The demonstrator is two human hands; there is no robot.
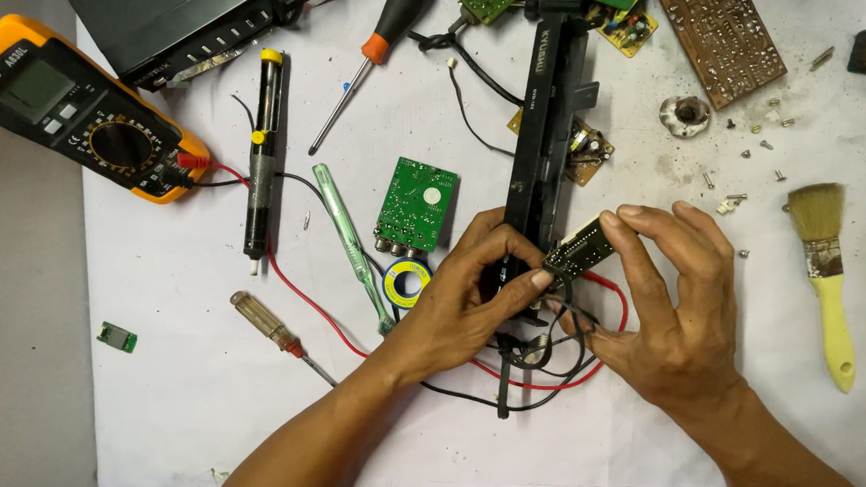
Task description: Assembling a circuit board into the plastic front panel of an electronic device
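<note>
1. The left hand (466,297) is curled, its fingers pinching the near end of the long black panel (543,152).
2. The right hand (662,300), half closed, grips a small circuit board (579,252) against that panel.
3. Black and red wires (560,361) loop beneath both hands on the table (191,389).
4. Farther off lies a yellow multimeter (69,110).

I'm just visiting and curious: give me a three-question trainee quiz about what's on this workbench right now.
1. True or false: both hands grip the small circuit board.
2. Which lies nearest the right hand? A) paintbrush B) multimeter C) desoldering pump
3. What colour is the handle of the screwdriver beside the green board?

Key: 1. True; the left hand pinches its near end and the right hand holds the far end, against the long black panel. 2. A. 3. Clear green.
</note>
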